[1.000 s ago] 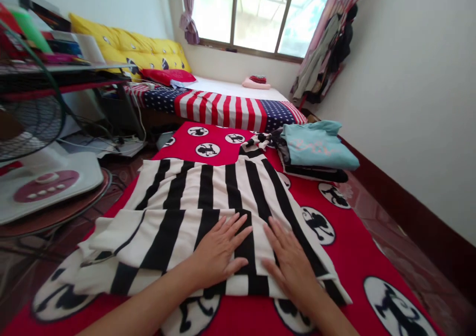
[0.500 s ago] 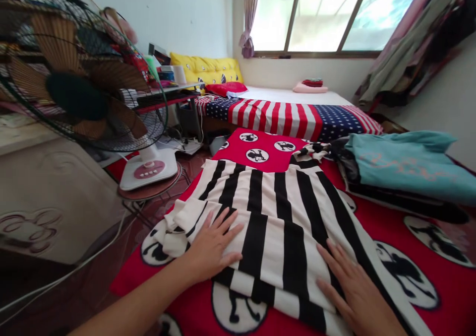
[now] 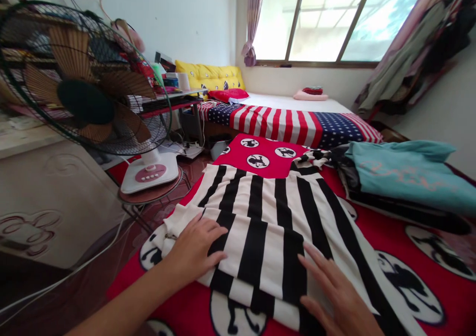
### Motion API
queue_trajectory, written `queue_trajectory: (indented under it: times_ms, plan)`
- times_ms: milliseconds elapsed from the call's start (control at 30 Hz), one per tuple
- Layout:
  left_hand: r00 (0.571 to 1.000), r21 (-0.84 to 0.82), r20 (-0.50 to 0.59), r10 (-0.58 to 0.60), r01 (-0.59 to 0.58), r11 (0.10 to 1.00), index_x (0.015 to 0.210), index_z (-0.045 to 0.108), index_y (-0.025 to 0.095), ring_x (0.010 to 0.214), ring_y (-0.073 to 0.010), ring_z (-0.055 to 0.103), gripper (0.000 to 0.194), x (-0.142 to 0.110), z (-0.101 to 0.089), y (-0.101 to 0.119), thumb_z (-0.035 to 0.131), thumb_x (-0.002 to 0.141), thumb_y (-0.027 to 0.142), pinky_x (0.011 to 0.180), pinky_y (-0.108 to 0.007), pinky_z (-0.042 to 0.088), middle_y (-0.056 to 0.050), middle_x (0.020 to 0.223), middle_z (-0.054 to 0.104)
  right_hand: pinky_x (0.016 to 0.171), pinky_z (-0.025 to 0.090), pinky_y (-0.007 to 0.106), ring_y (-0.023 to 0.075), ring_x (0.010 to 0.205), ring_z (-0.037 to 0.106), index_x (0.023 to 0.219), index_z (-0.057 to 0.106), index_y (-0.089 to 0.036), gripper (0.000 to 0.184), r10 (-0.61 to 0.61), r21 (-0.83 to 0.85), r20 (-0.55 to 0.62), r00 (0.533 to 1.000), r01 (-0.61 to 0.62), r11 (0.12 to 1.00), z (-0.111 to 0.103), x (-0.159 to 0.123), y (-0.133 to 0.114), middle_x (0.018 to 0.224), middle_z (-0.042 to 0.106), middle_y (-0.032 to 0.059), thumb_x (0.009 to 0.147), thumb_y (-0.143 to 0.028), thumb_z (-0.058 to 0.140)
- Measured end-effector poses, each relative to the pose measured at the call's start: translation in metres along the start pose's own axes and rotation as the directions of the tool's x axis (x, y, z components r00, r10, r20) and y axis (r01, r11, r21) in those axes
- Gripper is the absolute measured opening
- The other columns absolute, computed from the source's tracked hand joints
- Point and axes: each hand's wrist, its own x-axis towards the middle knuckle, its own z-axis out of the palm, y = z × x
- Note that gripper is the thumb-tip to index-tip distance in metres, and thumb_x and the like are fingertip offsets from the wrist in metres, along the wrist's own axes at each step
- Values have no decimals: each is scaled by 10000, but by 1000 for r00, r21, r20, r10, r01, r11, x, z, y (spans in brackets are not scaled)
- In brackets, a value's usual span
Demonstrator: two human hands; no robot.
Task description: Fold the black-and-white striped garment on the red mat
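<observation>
Resting on striped cloth, left hand and right hand, fingers loosely spread, grip nothing; fan left, clothes pile right.

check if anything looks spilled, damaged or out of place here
I see nothing spilled or damaged. What stands out is the bunched far end of the striped garment, beside the folded pile: it looks crumpled together, while the part between the left hand and right hand lies fairly flat.
</observation>
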Motion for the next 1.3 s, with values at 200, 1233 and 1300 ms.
queue_trajectory:
  times_ms: [200, 1233, 1300]
  plan:
    - [995, -107, 84, 62, -53, 993, 1297, 540, 336, 1254, -280, 473, 676, -31, 6, -24, 637, 661, 128, 1054, -423, 400, -54, 1391, 483, 948, 511, 506, 331, 1274, 496, 1436, 397, -332, 635, -54, 4, 13, 998, 54, 999, 17, -20, 3, 1474, 425, 63, 839, -407, 601]
    - [911, -155, -261, 320, -367, 917, 1180, 635, 158, 1076, -236, 600, 376, 319, 39, 83, 566, 811, 148, 952, -355, 483, -110, 1142, 642, 515, 442, 247, 156, 608, 628, 1027, 586, -149, 356, 738, 930, 235, 632, -366, 18, 66, 116, 35, 832, 660, 59, 788, -411, 621]
    - [907, -120, -270, 324, -366, 923, 1186, 634, 166, 1120, -250, 575, 396, 347, 48, 99, 556, 800, 135, 960, -370, 479, -117, 1201, 610, 527, 437, 247, 153, 614, 626, 1022, 591, -148, 323, 736, 930, 238, 633, -367, 14, 66, 117, 36, 837, 661, 62, 803, -385, 612]
